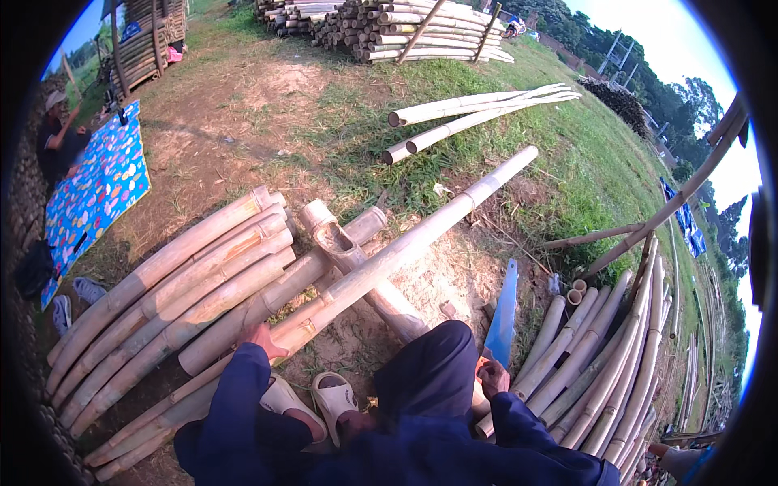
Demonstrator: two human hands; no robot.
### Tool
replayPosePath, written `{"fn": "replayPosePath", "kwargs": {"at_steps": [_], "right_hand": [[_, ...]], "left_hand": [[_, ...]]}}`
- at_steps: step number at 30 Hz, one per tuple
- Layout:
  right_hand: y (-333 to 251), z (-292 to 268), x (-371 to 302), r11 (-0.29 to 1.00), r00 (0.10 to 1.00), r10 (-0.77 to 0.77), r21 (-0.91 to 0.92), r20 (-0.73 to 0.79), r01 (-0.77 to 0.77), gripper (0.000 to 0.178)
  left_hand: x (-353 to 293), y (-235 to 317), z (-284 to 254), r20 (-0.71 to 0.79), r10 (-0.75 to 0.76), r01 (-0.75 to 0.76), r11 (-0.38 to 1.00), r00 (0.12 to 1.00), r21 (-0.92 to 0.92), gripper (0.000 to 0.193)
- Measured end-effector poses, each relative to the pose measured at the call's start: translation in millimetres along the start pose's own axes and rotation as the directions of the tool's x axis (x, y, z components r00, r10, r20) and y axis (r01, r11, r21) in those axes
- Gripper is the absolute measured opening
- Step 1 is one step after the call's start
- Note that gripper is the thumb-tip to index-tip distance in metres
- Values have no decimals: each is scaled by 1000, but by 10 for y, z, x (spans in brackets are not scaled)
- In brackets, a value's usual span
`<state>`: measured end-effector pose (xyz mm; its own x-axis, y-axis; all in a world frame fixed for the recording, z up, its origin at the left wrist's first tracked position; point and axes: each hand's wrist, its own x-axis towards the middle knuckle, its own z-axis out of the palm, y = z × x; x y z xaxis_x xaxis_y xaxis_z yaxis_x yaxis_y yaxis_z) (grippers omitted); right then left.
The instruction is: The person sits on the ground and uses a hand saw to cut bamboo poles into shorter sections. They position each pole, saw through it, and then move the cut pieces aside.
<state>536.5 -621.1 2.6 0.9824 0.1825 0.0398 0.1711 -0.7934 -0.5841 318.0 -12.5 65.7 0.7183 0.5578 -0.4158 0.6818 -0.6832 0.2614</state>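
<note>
A long bamboo pole (421, 235) slants from the lower left up to the right, over a notched bamboo support (395, 312). My left hand (261, 340) grips this pole left of the support, its thumb pointing right. Beside my right knee, my right hand (493, 377) is closed round the orange handle of a handsaw (502, 312). The saw's wide blade points up and away, apart from the long pole. Under the pole lies a shorter, thicker bamboo piece (279, 296).
Cut bamboo poles (174, 279) lie side by side at my left, and more bamboo poles (604, 348) at my right. Three loose poles (478, 105) rest on grass ahead, before a large bamboo stack (429, 32). Another person (61, 138) is at far left by a patterned blue sheet (101, 190).
</note>
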Motion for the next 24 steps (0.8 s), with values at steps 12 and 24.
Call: {"fn": "replayPosePath", "kwargs": {"at_steps": [12, 24], "right_hand": [[504, 458, -472, 977, 986, -5, -208, 168, 41, 39], [970, 537, 86, 958, 919, 274, -170, 285, -233, 41]], "left_hand": [[-155, -94, -146, 17, -43, 44, 995, 999, -93, 91], [-82, -216, 7, 11, -117, 117, 993, 993, -11, 90]]}}
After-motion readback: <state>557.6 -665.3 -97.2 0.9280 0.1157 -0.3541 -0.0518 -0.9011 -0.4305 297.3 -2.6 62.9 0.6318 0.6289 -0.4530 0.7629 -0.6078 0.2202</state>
